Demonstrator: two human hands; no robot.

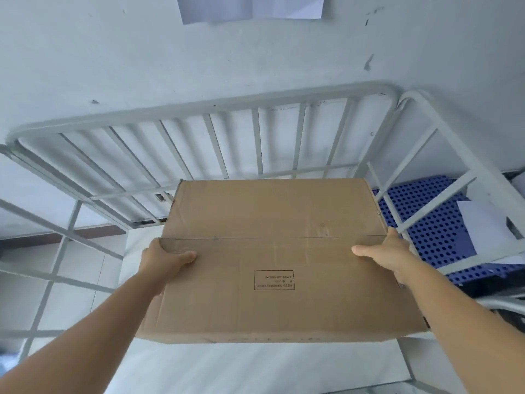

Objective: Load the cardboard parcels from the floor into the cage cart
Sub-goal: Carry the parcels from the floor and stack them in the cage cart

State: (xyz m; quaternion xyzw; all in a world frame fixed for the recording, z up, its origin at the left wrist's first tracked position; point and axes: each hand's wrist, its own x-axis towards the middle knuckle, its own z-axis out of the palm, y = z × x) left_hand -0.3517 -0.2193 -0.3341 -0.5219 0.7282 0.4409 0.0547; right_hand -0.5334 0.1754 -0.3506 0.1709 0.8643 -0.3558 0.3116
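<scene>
One cardboard parcel was in view, carried level between the left hand and the right hand, each grasping a side edge with its thumb on top, probably to balance the wide load. Beyond both hands stood one cage cart, its barred walls around the parcel's far end.

Both arms outstretched; left hand, right hand gripping, thumbs on top.
</scene>
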